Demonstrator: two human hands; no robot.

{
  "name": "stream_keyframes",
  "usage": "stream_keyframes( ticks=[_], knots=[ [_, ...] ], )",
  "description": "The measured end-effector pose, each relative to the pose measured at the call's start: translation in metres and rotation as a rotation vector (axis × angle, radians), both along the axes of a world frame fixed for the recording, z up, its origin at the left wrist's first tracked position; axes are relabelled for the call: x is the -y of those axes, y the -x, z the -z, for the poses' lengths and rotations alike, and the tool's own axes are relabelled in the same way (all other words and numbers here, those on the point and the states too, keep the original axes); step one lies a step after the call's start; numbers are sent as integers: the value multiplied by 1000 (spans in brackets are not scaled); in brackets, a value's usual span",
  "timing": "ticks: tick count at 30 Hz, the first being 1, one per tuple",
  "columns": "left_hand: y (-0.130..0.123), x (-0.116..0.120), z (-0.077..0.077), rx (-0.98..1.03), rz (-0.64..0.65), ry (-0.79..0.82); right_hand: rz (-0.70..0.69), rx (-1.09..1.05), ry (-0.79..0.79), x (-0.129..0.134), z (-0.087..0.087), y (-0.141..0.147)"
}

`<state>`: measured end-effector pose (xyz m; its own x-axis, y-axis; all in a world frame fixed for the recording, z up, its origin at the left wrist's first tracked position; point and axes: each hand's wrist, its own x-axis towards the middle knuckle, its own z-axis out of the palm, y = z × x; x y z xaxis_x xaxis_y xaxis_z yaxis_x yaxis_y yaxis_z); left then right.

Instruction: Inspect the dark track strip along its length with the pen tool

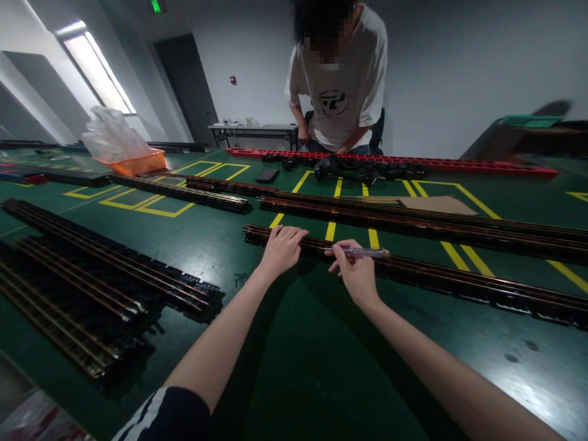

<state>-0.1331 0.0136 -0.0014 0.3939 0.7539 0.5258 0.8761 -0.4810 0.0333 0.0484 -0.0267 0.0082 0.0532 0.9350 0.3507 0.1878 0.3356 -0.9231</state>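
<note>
A long black rail [441, 275] with copper-coloured strips lies across the table in front of me. My left hand [283, 247] bends over its left end, fingers closed on the near part of the rail. Pinched in my right hand [356, 274] is a slim pen-like tool [367, 252] with a translucent purplish barrel. It lies almost level over the rail, its narrow end pointing left toward my left hand. Whether its tip touches the rail I cannot tell.
More black rails [105, 263] lie at the left. Another pair [390, 222] runs behind mine, beside a cardboard piece [436, 205]. Farther back are a red rail [459, 164], black cables [331, 166] and an orange bin [133, 164]. A person [340, 92] sits opposite.
</note>
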Motion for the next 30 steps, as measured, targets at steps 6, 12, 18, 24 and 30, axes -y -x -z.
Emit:
stream_keyframes(
  ticks=[6,12,18,24,30],
  knots=[
    [0,0,-1,10,-19,28,-10,1,-1,0,1,0],
    [3,-3,-1,30,11,102,22,10,4,2,-2,0],
    [3,0,-5,35,17,127,86,7,0,3,-2,0],
    [2,1,-5,30,-2,117,134,-26,-15,5,-4,0],
    [2,1,-4,33,2,91,147,3,-38,5,-3,-2]
  ],
)
